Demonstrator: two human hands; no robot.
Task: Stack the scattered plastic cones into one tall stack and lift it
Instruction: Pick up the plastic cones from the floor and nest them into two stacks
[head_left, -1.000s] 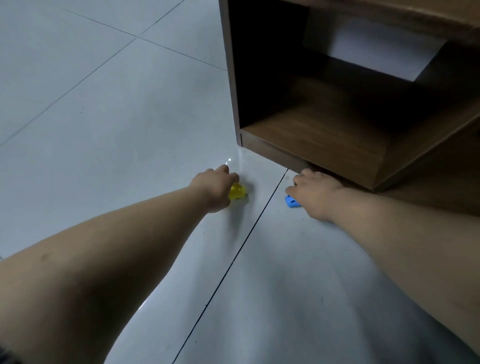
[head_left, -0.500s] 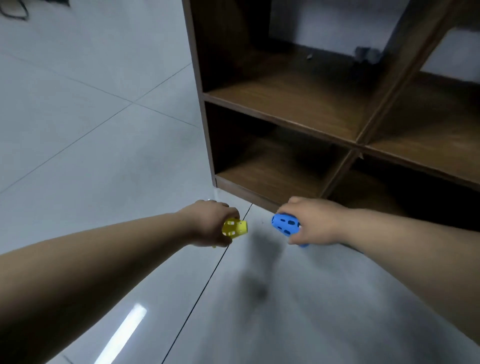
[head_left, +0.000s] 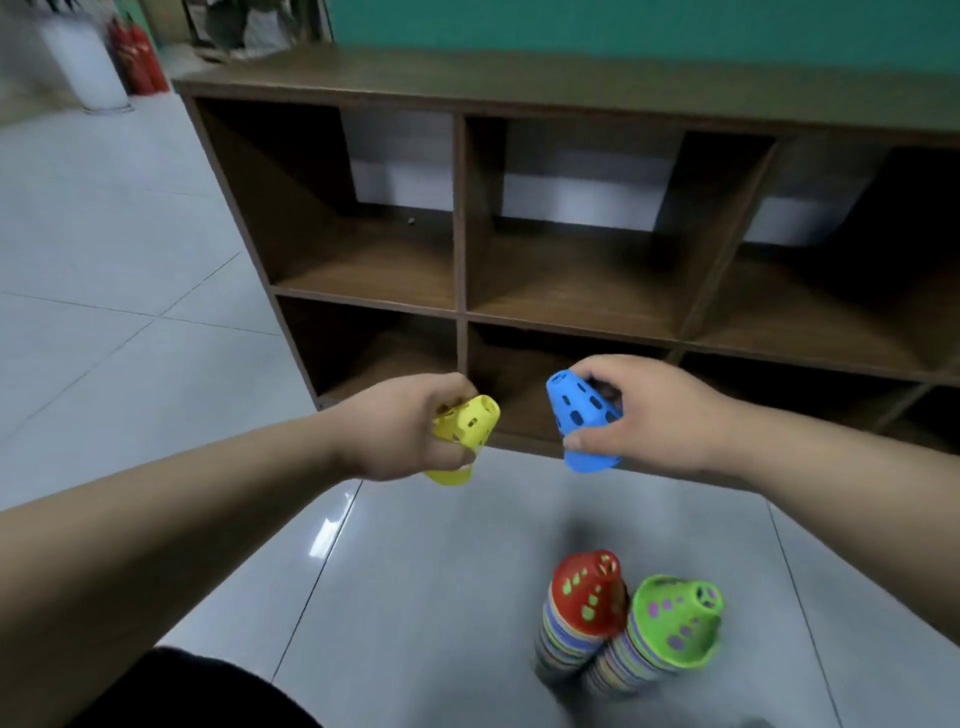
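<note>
Head view: far left, red fire extinguishers (head_left: 137, 57) stand against the wall, blurred. My left hand (head_left: 400, 431) is up off the tiled floor (head_left: 130, 312), fingers curled tight round a yellow cone (head_left: 467, 423). Grip is on its lower half: narrow top pokes out to the right past my knuckles, wide rim shows below the hand.

Clear gap, then the blue cone (head_left: 579, 410), narrow top tilted up and left toward the yellow one. The two are not touching. My right hand (head_left: 654, 415) pinches it from the right, thumb on the near side by the rim, other fingers wrapped over the far side.

Both cones hang in front of the lower compartments of the brown shelf unit (head_left: 460, 208).

Near right on the floor: red-topped stack (head_left: 584, 597), and just beside it on the right, a green-topped stack (head_left: 670, 618). They look to be touching.
</note>
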